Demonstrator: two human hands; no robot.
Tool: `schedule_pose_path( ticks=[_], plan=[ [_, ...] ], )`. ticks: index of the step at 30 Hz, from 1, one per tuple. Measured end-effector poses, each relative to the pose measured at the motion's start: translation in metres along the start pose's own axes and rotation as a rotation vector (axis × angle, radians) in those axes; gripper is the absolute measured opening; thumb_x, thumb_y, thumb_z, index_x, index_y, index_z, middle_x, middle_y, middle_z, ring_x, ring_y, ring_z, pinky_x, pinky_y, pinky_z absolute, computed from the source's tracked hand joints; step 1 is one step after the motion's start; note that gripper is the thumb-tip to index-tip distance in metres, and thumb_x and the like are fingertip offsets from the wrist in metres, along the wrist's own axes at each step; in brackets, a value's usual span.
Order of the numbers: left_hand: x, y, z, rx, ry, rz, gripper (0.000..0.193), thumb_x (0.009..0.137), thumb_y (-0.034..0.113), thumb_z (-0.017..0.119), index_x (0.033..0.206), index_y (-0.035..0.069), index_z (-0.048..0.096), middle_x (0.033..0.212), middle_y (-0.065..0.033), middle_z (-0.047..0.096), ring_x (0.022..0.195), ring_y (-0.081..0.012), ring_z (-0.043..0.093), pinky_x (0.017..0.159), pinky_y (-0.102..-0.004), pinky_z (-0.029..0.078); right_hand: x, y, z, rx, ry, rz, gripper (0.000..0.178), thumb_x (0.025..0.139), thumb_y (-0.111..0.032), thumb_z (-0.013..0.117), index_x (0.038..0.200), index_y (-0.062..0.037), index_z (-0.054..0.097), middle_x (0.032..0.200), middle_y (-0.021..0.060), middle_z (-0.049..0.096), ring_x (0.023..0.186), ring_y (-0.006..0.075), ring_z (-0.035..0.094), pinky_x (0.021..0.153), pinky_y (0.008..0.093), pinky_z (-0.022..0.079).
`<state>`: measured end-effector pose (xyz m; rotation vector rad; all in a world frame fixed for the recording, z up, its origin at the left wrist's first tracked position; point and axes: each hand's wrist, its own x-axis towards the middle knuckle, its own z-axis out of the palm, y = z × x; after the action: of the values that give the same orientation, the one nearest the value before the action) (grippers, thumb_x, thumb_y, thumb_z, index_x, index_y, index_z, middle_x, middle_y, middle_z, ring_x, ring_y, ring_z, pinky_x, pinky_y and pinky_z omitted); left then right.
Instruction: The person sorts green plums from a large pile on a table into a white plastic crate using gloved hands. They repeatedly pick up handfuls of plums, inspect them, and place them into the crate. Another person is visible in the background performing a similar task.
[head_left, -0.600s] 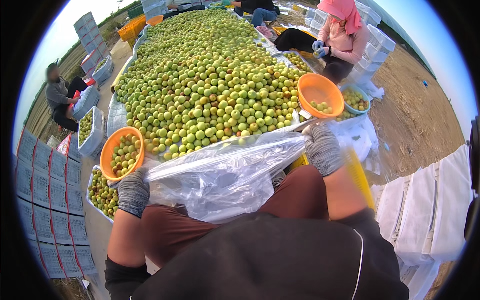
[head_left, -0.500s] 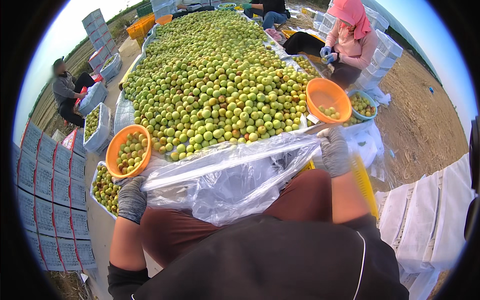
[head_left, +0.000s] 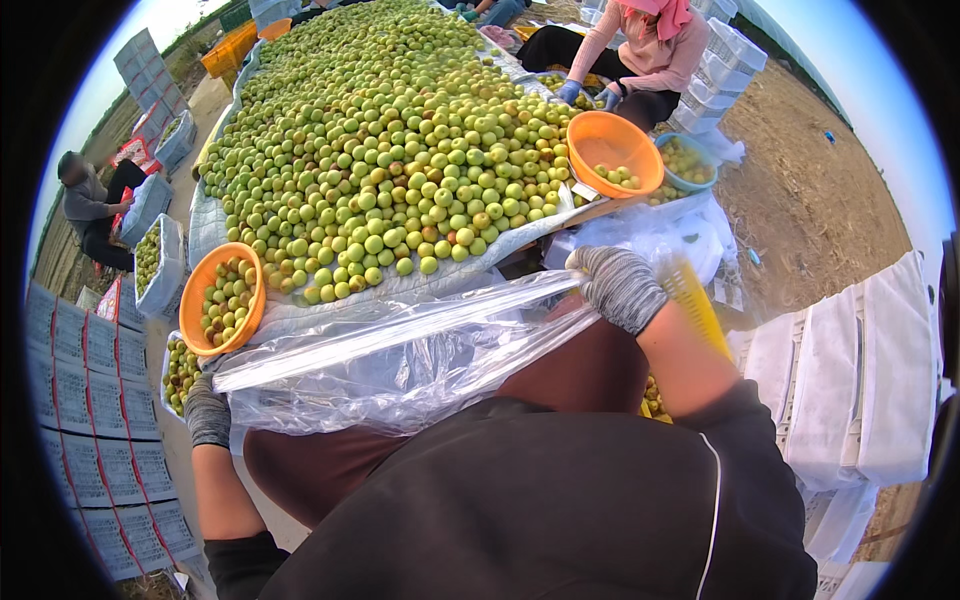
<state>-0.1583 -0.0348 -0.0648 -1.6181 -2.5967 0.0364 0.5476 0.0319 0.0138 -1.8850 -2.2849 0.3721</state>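
Two gloved hands hold one clear plastic sheet (head_left: 400,370) between them, and from my distant seat its long axis is what I read first: it runs left to right, slanting so the right end lies farther from the body. My right hand (head_left: 620,288) pinches that far end between thumb and fingertips; my left hand (head_left: 208,412) is closed on the near end, its fingertips partly hidden. The sheet lies inward of both sets of fingers, above the thighs (head_left: 570,370) and just short of the heap of green fruit (head_left: 400,170). My right fingers are nearer the loose fruit, below the right orange bowl (head_left: 612,145) — my left ones sit just below the left orange bowl (head_left: 193,290).
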Motion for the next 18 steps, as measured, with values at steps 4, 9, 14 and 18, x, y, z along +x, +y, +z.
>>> schedule_pose_path(
  ticks=[4, 9, 14, 18],
  plan=[
    [0.006, -0.042, 0.019, -0.103, 0.022, -0.050, 0.031, 0.092, 0.015, 0.065, 0.122, 0.008, 0.070, 0.116, -0.0240, 0.071, 0.109, -0.0417, 0.068, 0.094, -0.0464, 0.052, 0.021, 0.095, 0.014, 0.038, 0.309, 0.293, 0.017, 0.091, -0.018, 0.072, 0.104, -0.0074, 0.072, 0.089, 0.0178, 0.074, 0.084, 0.0326, 0.070, 0.079, 0.0424, 0.054],
    [0.014, -0.041, 0.007, -0.348, 0.007, -0.131, 0.026, 0.095, 0.029, 0.066, 0.107, 0.009, 0.076, 0.095, -0.0200, 0.075, 0.083, -0.0370, 0.071, 0.077, -0.0468, 0.055, 0.079, 0.156, 0.058, -0.782, 0.192, -0.123, 0.017, 0.093, -0.028, 0.071, 0.099, -0.0127, 0.074, 0.084, 0.0093, 0.074, 0.080, 0.0255, 0.068, 0.075, 0.0391, 0.053],
    [0.007, 0.042, 0.004, -1.474, -0.105, -0.331, 0.027, 0.101, 0.038, 0.054, 0.116, 0.015, 0.058, 0.092, -0.0022, 0.056, 0.072, -0.0141, 0.040, 0.067, -0.0299, 0.047, 0.127, 0.084, 0.065, -0.442, 0.386, -0.043, 0.034, 0.100, -0.040, 0.051, 0.117, -0.0156, 0.068, 0.113, 0.0074, 0.068, 0.099, 0.0240, 0.066, 0.083, 0.0384, 0.052],
    [0.033, 0.066, 0.020, -0.024, -0.003, 0.041, 0.057, 0.102, 0.052, 0.041, 0.144, 0.017, 0.058, 0.148, -0.0093, 0.059, 0.136, -0.0265, 0.054, 0.114, -0.0377, 0.042, 0.150, 0.035, 0.071, -0.328, 0.142, 0.105, 0.058, 0.101, -0.056, 0.037, 0.141, -0.0214, 0.061, 0.148, 0.0031, 0.058, 0.138, 0.0208, 0.054, 0.116, 0.0369, 0.040]
  ],
)
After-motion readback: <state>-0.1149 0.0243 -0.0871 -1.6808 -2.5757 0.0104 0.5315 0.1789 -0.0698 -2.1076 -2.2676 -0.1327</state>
